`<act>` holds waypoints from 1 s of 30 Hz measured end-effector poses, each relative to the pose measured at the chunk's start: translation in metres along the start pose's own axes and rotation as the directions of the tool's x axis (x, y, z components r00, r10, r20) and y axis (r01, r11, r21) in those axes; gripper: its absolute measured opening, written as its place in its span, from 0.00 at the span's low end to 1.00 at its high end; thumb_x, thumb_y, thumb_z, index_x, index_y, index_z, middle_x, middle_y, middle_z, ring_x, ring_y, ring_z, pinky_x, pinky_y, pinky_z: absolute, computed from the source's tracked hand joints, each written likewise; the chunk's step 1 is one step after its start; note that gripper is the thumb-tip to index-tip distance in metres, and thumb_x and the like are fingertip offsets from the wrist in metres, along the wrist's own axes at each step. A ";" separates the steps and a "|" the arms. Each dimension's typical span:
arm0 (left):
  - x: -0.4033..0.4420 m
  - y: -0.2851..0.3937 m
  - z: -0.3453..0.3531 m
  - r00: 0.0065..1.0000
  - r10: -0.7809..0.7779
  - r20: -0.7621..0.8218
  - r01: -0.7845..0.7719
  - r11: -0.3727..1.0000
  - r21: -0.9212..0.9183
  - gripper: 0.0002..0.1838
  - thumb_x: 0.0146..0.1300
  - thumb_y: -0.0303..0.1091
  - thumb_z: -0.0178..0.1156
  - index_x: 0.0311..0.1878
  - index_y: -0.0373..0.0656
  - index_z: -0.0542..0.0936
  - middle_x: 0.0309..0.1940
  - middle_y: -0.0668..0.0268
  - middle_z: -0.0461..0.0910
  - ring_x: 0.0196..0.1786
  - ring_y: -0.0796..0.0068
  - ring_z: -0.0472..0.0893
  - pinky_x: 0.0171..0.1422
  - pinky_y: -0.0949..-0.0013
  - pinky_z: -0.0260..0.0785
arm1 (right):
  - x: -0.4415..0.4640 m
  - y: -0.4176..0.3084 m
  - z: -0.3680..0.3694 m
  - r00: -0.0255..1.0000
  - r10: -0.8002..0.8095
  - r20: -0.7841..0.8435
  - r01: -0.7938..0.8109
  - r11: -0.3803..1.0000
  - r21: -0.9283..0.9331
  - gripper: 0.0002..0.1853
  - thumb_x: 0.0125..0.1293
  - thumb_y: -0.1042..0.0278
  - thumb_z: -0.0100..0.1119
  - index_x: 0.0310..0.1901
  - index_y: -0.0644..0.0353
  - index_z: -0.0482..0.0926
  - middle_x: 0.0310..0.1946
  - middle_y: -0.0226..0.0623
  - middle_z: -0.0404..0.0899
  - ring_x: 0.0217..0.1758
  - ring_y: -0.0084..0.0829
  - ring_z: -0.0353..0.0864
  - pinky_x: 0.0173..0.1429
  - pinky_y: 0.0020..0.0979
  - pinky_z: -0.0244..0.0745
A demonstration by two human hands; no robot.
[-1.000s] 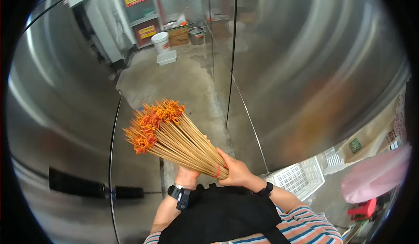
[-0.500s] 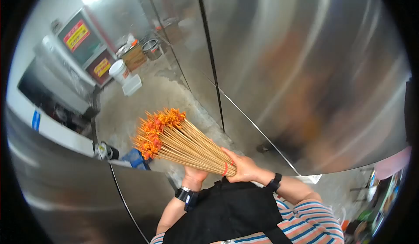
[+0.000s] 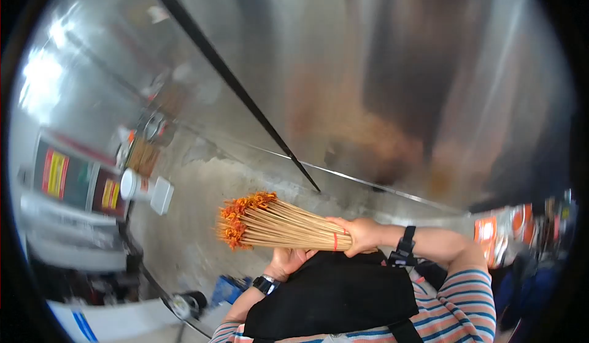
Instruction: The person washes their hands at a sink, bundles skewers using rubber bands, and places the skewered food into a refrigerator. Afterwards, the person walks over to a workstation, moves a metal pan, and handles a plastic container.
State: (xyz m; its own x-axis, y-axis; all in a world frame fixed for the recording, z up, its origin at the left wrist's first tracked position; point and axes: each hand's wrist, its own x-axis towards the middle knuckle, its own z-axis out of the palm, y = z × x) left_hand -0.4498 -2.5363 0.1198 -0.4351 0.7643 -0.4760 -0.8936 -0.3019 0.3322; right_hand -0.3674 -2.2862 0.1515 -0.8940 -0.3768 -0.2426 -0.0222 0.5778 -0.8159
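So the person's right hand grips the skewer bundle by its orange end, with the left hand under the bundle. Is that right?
Not quite: the head view shows the right hand gripping the skewer bundle at its bare end, beside the red band. The left hand is indeed under it.

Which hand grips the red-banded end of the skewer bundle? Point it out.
The right hand, wrapped around the skewer bundle beside the red band; the left hand is farther toward the orange food.
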 end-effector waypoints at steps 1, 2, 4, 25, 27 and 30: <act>-0.010 0.008 -0.019 0.997 -0.075 -0.017 0.075 0.997 0.014 0.32 0.68 0.59 0.41 0.62 0.41 0.68 0.61 0.55 0.71 0.62 0.62 0.71 0.64 0.57 0.65 | 0.001 -0.011 0.022 0.998 0.037 -0.041 -0.036 0.999 0.021 0.56 0.40 0.56 0.71 0.72 0.47 0.48 0.40 0.46 0.81 0.41 0.44 0.82 0.45 0.35 0.75; -0.007 0.015 -0.035 0.993 -0.117 0.000 0.117 0.992 0.047 0.32 0.68 0.59 0.41 0.62 0.41 0.68 0.61 0.55 0.71 0.62 0.62 0.71 0.64 0.57 0.65 | -0.003 -0.022 0.025 0.992 0.114 -0.046 -0.113 0.993 0.025 0.55 0.40 0.56 0.71 0.72 0.47 0.49 0.43 0.46 0.80 0.43 0.44 0.81 0.47 0.35 0.75; -0.002 0.057 -0.069 0.914 -0.376 -0.149 0.405 0.844 0.352 0.29 0.71 0.54 0.38 0.61 0.39 0.69 0.56 0.55 0.75 0.59 0.64 0.75 0.64 0.60 0.65 | 0.006 -0.038 0.042 0.961 0.267 -0.067 -0.264 0.963 0.058 0.55 0.40 0.57 0.70 0.72 0.47 0.49 0.45 0.47 0.79 0.45 0.45 0.80 0.50 0.35 0.74; 0.138 0.104 0.034 0.851 0.105 0.515 -0.516 -0.019 0.856 0.21 0.64 0.41 0.60 0.52 0.36 0.71 0.46 0.61 0.77 0.50 0.72 0.75 0.58 0.67 0.65 | 0.031 -0.058 0.427 0.182 0.979 -0.094 -0.328 0.151 0.932 0.50 0.37 0.51 0.73 0.64 0.58 0.62 0.50 0.48 0.77 0.55 0.40 0.76 0.60 0.35 0.70; 0.160 0.106 0.016 0.842 0.044 0.537 -0.527 -0.143 0.838 0.22 0.59 0.33 0.64 0.53 0.34 0.70 0.49 0.56 0.75 0.52 0.67 0.73 0.59 0.65 0.64 | 0.045 -0.068 0.441 0.087 0.996 -0.024 -0.221 0.043 0.974 0.48 0.37 0.53 0.73 0.64 0.58 0.63 0.51 0.47 0.77 0.55 0.39 0.77 0.60 0.34 0.69; 0.154 0.104 0.012 0.856 -0.081 0.511 -0.511 -0.285 0.811 0.25 0.56 0.25 0.61 0.55 0.31 0.64 0.52 0.53 0.70 0.54 0.60 0.72 0.62 0.62 0.62 | 0.088 -0.068 0.470 0.099 0.995 0.027 0.091 -0.036 0.995 0.46 0.38 0.57 0.75 0.62 0.59 0.65 0.50 0.43 0.76 0.55 0.34 0.74 0.61 0.33 0.68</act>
State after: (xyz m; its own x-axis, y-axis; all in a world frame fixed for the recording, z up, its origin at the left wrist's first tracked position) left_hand -0.6082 -2.4427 0.0905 -0.2434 0.9697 -0.0188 0.5665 0.1579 0.8088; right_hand -0.2338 -2.6989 -0.0610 -0.0986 0.5181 -0.8496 0.3651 -0.7754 -0.5152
